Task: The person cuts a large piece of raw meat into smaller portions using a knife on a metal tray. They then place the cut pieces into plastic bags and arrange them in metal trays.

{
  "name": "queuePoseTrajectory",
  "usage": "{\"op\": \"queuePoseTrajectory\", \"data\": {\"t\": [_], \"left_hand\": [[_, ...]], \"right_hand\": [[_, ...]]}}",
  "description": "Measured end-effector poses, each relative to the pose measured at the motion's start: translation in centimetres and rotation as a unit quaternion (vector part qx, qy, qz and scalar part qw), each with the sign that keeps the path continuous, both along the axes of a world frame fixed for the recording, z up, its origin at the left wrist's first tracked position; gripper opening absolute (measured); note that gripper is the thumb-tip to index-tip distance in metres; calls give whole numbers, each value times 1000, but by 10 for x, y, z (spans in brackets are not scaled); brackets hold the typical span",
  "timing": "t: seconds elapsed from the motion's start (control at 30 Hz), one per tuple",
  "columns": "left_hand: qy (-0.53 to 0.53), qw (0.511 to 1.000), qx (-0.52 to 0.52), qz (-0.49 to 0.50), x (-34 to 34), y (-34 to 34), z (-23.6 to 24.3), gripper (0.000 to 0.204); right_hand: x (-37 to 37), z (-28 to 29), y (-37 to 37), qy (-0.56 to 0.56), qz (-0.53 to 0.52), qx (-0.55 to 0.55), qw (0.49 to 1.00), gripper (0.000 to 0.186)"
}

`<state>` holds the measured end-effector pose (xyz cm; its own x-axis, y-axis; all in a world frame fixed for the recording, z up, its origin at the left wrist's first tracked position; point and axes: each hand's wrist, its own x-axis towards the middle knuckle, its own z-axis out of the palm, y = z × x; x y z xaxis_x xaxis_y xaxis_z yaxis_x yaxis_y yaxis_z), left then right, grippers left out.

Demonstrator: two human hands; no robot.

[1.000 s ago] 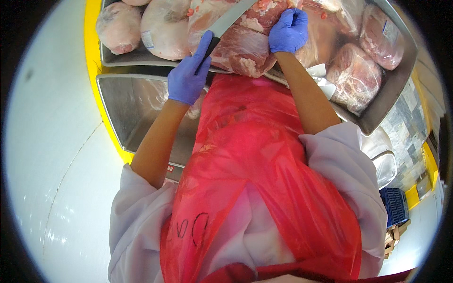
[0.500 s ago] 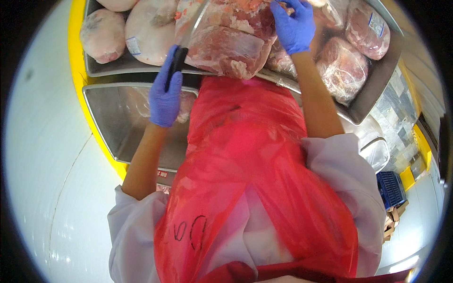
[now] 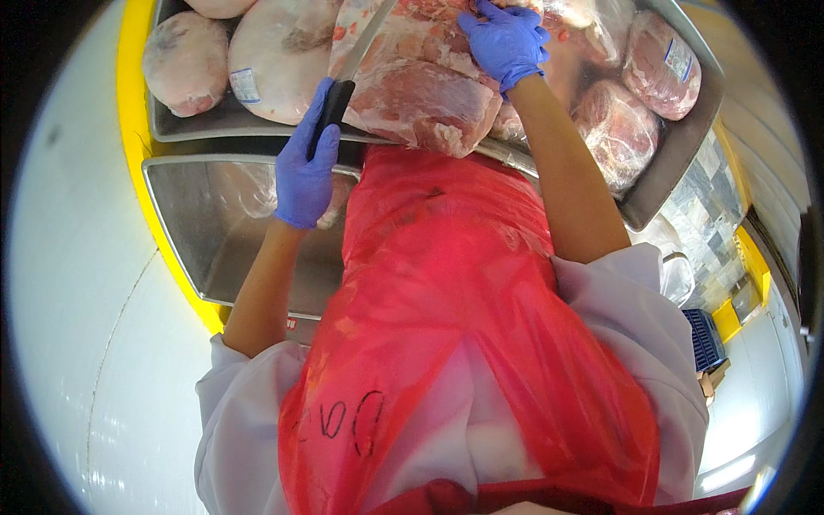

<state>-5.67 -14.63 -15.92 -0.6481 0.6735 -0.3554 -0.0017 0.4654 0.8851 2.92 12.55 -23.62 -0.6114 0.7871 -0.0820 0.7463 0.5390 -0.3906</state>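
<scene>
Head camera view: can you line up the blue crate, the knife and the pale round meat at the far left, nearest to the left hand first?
1. Knife: nearest, held in the left hand.
2. Pale round meat: up and to the left of the hand, in the metal tray.
3. Blue crate: farthest, way over on the right side.

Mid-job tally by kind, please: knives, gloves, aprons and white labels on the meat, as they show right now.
Knife: 1
Gloves: 2
Red apron: 1
White labels: 2
Total: 6
</scene>
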Motion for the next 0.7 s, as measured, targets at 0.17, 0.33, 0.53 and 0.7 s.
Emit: {"op": "queuePoseTrajectory", "data": {"t": [0.17, 0.33, 0.53, 0.7], "left_hand": [[13, 999, -16, 25, 5, 2, -9, 48], [41, 999, -20, -10, 3, 3, 2, 49], [105, 989, -74, -73, 23, 23, 49, 41], [118, 968, -86, -203, 68, 98, 56, 31]], "right_hand": [[-1, 25, 4, 42, -19, -123, 991, 32], [20, -9, 6, 251, -49, -220, 941, 26], [85, 35, -17, 304, -124, -361, 873, 25], [120, 60, -44, 328, -90, -626, 701, 28]]}}
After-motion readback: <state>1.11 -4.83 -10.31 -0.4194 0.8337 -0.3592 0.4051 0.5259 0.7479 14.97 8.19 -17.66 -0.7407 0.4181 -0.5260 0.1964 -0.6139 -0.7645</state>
